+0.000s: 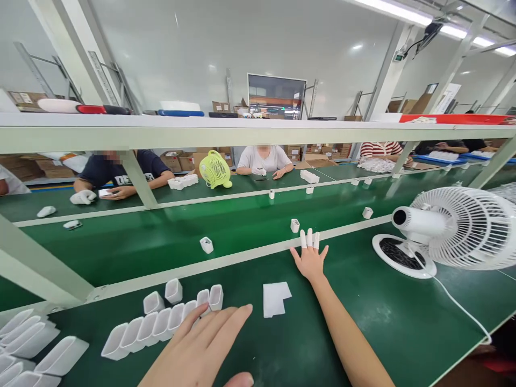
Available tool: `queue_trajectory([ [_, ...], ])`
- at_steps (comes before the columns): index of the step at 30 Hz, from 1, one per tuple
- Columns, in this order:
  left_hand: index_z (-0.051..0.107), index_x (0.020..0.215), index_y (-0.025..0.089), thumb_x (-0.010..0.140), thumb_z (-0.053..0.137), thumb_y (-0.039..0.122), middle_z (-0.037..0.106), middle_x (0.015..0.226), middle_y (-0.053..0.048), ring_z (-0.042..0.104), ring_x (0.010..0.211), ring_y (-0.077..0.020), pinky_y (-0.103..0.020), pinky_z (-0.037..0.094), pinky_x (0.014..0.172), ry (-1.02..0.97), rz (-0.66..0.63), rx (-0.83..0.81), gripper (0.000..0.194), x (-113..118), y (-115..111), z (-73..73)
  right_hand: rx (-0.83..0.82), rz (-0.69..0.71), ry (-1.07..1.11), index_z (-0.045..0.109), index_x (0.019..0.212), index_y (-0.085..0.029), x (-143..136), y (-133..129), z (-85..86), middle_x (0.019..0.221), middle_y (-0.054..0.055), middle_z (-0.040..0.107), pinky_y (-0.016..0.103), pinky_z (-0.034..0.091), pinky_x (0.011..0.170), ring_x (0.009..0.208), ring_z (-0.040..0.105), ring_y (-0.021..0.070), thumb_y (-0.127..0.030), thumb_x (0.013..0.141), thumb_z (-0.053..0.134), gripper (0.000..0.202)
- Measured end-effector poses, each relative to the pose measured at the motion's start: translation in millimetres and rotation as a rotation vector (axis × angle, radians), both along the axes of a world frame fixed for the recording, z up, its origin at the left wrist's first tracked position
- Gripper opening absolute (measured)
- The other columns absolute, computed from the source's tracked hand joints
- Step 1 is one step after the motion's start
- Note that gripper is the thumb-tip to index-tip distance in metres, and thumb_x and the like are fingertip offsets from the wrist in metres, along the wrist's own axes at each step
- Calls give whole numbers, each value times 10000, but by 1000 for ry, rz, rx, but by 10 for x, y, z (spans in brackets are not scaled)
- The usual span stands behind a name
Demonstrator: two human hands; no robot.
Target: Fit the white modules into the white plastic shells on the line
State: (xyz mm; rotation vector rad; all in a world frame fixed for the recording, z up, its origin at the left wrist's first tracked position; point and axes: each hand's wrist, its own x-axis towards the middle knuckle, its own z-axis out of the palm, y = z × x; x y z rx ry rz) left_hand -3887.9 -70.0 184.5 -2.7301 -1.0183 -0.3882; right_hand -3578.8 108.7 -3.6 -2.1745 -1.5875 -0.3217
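Observation:
My left hand (205, 344) is open above the green bench, its fingers over the right end of a row of white open-topped cases (148, 327). It holds nothing. Farther forward, my right hand (311, 260) is spread with white covers on three fingertips. Those fingertips reach the pale rail (258, 254) at the bench edge, close to a small white part (295, 225) on the green belt. Nothing is in this hand. Between my hands lies a white paper sheet (274, 299) with notched edges. Another white part (206, 245) sits on the belt farther left.
A white fan (463, 228) stands at right, its cable (455, 301) running along the bench. More white cases (60, 356) are at lower left. An overhead shelf (258, 133) spans the view. Across the belt sit several people and a green fan (215, 169).

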Motion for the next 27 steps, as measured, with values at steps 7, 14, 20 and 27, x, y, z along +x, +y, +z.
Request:
queue_trajectory([
  [7,503,1359,321,862,598,474,670,1226,13,683,1043,-254,-322,588,868,-18,-12,42,529,95,-72,79,-38,11,9,173,1529,-241,33,26,-45,1598,78,84,678,90,1097,1470,-13,334,-556,983,223,632],
  [14,649,1145,309,811,650,283,717,1083,-11,675,945,-266,-343,573,741,-147,67,-394,335,536,184,-66,-26,-14,42,286,1505,-178,63,37,-38,1578,115,185,663,85,1103,1464,4,359,-522,988,204,626],
  [20,672,785,204,801,582,368,689,762,-45,639,709,-210,-299,507,659,-1010,161,-737,187,998,991,-894,52,24,92,319,1494,-151,37,23,-49,1535,133,304,653,53,1105,1460,31,367,-449,988,247,592],
  [27,603,750,169,782,534,492,599,653,-37,565,586,-166,-286,468,598,-1337,356,-687,332,1019,1481,-1485,153,182,235,661,1056,-132,87,81,-61,1013,120,674,497,358,1038,1056,599,241,-386,989,424,354],
])
